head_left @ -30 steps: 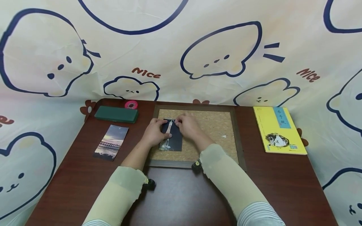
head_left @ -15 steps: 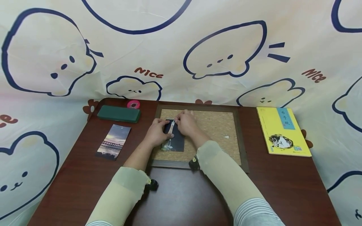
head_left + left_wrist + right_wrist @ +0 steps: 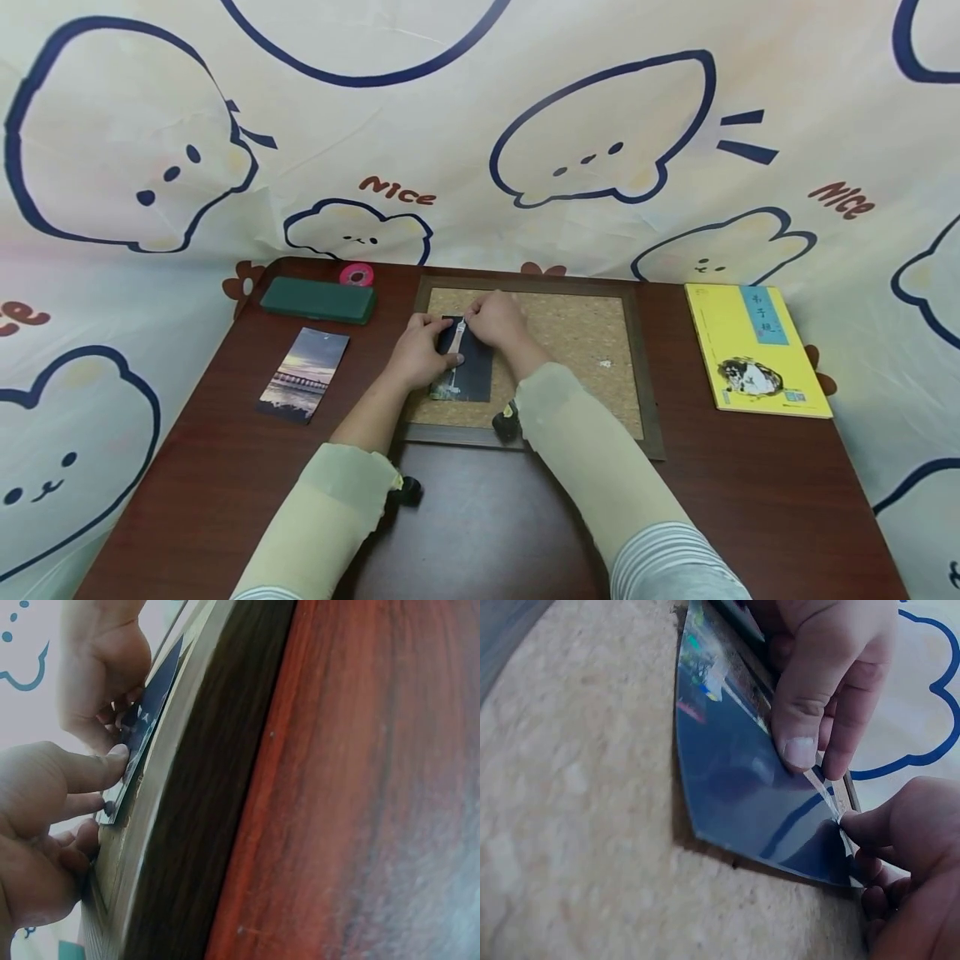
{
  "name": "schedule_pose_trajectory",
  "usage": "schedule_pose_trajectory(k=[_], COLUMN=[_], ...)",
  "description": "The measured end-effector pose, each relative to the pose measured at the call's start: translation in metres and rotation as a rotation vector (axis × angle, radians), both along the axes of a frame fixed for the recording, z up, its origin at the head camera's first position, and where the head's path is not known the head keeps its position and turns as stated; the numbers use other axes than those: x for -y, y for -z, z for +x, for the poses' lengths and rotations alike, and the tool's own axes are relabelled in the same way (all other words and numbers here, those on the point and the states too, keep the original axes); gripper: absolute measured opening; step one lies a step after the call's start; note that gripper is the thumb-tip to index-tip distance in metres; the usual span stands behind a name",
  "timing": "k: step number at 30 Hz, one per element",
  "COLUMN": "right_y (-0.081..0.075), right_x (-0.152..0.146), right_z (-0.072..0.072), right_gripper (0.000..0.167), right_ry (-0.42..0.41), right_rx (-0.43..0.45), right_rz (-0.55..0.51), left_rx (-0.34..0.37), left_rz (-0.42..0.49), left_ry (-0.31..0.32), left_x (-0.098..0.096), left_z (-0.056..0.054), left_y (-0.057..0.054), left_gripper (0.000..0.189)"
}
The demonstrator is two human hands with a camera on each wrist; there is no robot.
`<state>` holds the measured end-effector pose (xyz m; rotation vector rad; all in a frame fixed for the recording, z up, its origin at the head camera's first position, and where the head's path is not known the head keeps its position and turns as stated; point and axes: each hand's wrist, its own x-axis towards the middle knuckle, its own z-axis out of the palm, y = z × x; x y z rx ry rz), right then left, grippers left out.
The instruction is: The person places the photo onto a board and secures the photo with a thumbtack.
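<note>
A dark photo of a lit tower point(image 3: 476, 377) lies on the left part of a framed cork board point(image 3: 558, 333). My left hand point(image 3: 422, 352) presses its left side, the thumb lying across the picture and a finger near the upper left corner. At the top edge my right hand point(image 3: 498, 320) has curled fingers, with the fingertips pinched together. A small clear glint shows at those fingertips in the right wrist view; most of it is covered by the fingers. The photo's lower edge bows slightly off the cork point(image 3: 570, 787).
Left of the board lies a second photo of a bridge at dusk point(image 3: 306, 375). Behind it are a green case point(image 3: 318, 300) and a pink tape roll point(image 3: 357, 274). A yellow book point(image 3: 757, 350) lies at the right. A small whitish bit point(image 3: 604, 363) is on the cork.
The head view has shifted slightly. My right hand turns a little at the top edge, its wrist and forearm swinging left. The left hand and photo keep their place on the board.
</note>
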<state>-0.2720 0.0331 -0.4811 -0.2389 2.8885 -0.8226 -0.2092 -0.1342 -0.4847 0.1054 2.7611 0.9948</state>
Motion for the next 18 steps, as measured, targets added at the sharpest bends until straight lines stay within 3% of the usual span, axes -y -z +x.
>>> schedule_pose_trajectory(k=[7,13,18], right_y=[-0.001,0.002,0.007], right_x=[0.002,0.001,-0.009], right_z=[-0.003,-0.004,-0.006], right_gripper=[0.019,0.012,0.009], right_ry=[0.025,0.037,-0.060], right_rx=[0.014,0.002,-0.020], right_rz=[0.046,-0.006,-0.109], left_rx=[-0.010,-0.003,0.000], left_rz=[-0.005,-0.007,-0.014], left_ry=[0.000,-0.004,-0.002], left_x=[0.001,0.000,-0.001], left_z=[0.001,0.000,0.000], left_y=[0.000,0.001,0.001], left_gripper=[0.074,0.074,0.074])
